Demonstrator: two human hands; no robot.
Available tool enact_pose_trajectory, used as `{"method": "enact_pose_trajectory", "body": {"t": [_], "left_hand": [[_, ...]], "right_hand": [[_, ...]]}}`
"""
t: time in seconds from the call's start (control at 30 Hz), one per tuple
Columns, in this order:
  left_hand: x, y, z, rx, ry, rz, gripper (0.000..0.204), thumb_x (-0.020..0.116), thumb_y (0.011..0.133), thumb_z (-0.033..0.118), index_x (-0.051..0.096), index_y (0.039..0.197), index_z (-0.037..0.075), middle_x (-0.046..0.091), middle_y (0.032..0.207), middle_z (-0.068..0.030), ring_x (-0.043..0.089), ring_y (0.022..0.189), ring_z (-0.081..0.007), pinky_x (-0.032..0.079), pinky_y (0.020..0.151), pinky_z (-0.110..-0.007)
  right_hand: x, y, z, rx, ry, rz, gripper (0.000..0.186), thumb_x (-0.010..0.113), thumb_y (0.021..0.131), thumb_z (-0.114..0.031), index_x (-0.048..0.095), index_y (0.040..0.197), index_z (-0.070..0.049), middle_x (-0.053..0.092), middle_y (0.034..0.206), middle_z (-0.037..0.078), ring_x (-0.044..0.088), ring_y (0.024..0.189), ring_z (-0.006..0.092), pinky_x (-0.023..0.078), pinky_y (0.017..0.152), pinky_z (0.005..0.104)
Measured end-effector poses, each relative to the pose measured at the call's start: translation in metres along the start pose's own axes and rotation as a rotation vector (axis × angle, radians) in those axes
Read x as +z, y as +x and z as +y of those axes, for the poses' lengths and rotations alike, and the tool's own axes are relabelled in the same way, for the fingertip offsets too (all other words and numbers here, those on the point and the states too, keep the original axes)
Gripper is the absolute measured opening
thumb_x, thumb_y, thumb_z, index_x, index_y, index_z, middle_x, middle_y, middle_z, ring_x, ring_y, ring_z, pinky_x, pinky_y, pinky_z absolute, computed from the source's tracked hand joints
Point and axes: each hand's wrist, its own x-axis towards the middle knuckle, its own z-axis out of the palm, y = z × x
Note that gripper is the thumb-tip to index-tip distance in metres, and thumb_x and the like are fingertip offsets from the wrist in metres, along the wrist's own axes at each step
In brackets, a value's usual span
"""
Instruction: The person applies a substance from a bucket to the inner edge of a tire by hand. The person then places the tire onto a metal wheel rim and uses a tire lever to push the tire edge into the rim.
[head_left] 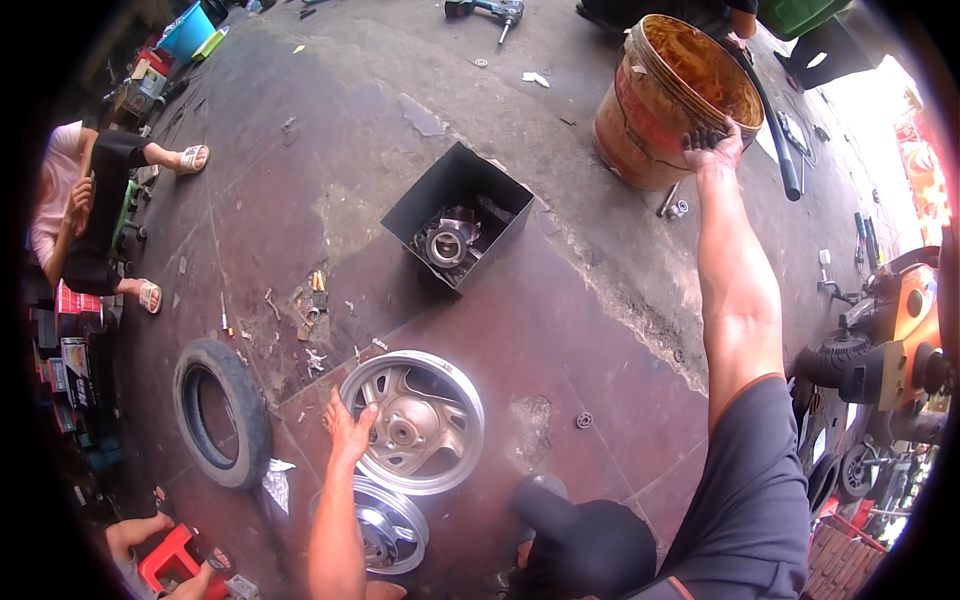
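At the lower centre, my left hand holds the left edge of a silver spoked wheel, with the thumb on its face side. A second silver wheel lies partly beneath it, behind my forearm. My right arm reaches far out to the upper right. There my right hand grips the near edge of a worn reddish bucket, its fingertips blackened. Rust-coloured stains cover the bucket's inside. Between my hands stands an open black box with metal parts inside.
A bare tyre lies left of the wheels. A cordless power tool rests at the far side. Seated people are at the left, and another person is beyond the bucket. An orange-and-black machine stands at the right.
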Motion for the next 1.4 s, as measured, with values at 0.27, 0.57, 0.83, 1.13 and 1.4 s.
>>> {"method": "enact_pose_trajectory", "body": {"t": [0.27, 0.57, 0.83, 1.13, 1.4], "left_hand": [[-0.005, -0.001, 0.014, -0.041, -0.031, -0.062, 0.107, 0.063, 0.078, 0.065, 0.017, 0.149, 0.0, 0.033, 0.141, -0.0321, 0.028, 0.134, -0.047, 0.019, 0.113, -0.052], [-0.004, 0.009, 0.021, -0.035, -0.011, -0.003, 0.105, 0.065, 0.078, 0.061, 0.019, 0.148, -0.002, 0.034, 0.14, -0.0323, 0.031, 0.134, -0.0466, 0.023, 0.111, -0.051], [-0.005, 0.008, 0.005, 0.038, -0.189, -0.023, 0.105, 0.063, 0.08, 0.062, 0.021, 0.147, -0.006, 0.031, 0.143, -0.0351, 0.029, 0.137, -0.0449, 0.023, 0.113, -0.049], [-0.027, 0.003, -0.013, -0.053, -0.516, -0.144, 0.105, 0.057, 0.083, 0.068, 0.021, 0.148, -0.006, 0.025, 0.153, -0.026, 0.024, 0.143, -0.0328, 0.02, 0.116, -0.04], [-0.064, -0.073, -0.088, -0.001, -0.806, 0.12, 0.057, 0.062, 0.092, 0.045, 0.057, 0.125, -0.001, 0.061, 0.12, -0.0134, 0.056, 0.109, -0.0225, 0.043, 0.094, -0.035]], "right_hand": [[0.015, 0.036, -0.024, -0.022, -0.283, 0.146, 0.028, 0.064, 0.089, -0.041, 0.065, 0.1, -0.015, 0.07, 0.101, 0.007, 0.063, 0.086, 0.0275, 0.052, 0.073, 0.0462], [-0.043, 0.028, -0.014, -0.037, -0.213, -0.197, 0.02, 0.052, 0.081, -0.022, 0.06, 0.09, -0.005, 0.066, 0.084, 0.013, 0.061, 0.069, 0.0301, 0.05, 0.062, 0.0443], [-0.173, -0.126, 0.03, 0.012, -0.001, -0.338, 0.02, 0.059, 0.072, -0.012, 0.062, 0.086, 0.002, 0.064, 0.083, 0.015, 0.058, 0.076, 0.03, 0.047, 0.075, 0.0417], [-0.312, -0.435, -0.056, 0.041, -0.233, 0.006, 0.036, 0.063, 0.084, -0.03, 0.059, 0.114, -0.01, 0.067, 0.103, 0.004, 0.061, 0.086, 0.019, 0.048, 0.079, 0.0336], [-0.406, -0.599, -0.039, -0.04, -0.354, 0.168, 0.058, 0.061, 0.085, -0.032, 0.045, 0.136, -0.011, 0.056, 0.133, 0.006, 0.055, 0.118, 0.0242, 0.046, 0.091, 0.0379]]}}
